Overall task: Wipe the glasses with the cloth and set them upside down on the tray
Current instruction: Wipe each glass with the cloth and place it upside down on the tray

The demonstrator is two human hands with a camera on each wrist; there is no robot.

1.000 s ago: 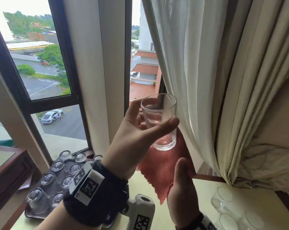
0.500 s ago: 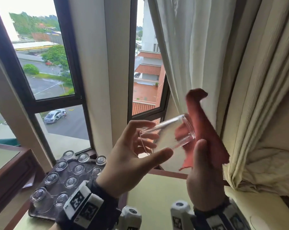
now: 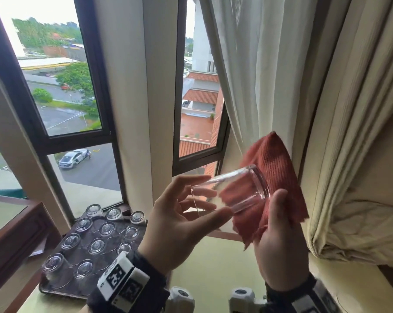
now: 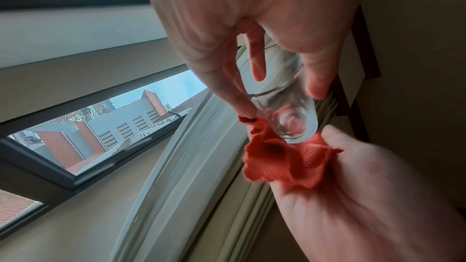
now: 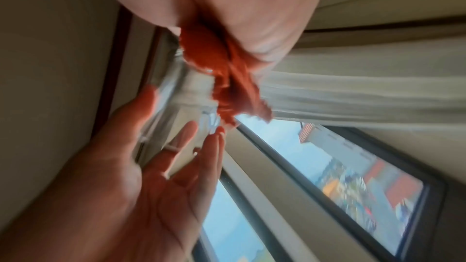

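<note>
My left hand (image 3: 191, 206) holds a clear glass (image 3: 234, 190) on its side in the air, thumb below and fingers around the rim end, its thick base toward the right. My right hand (image 3: 279, 231) grips a red cloth (image 3: 272, 168) against that base, thumb up beside the glass. The left wrist view shows the glass (image 4: 285, 107) base resting in the bunched cloth (image 4: 282, 162). In the right wrist view, the cloth (image 5: 227, 71) is blurred. A dark tray (image 3: 55, 292) at lower left carries several glasses (image 3: 96, 245) standing upside down.
Window frames (image 3: 96, 109) stand straight ahead with a pale curtain (image 3: 270, 75) hanging right beside my right hand. A yellow-green tabletop (image 3: 213, 267) lies below my hands. A wooden cabinet edge (image 3: 17, 233) is at the far left next to the tray.
The glass has gone from upright to lying on its side. My right hand has risen from below the glass and brought the cloth up against the base.
</note>
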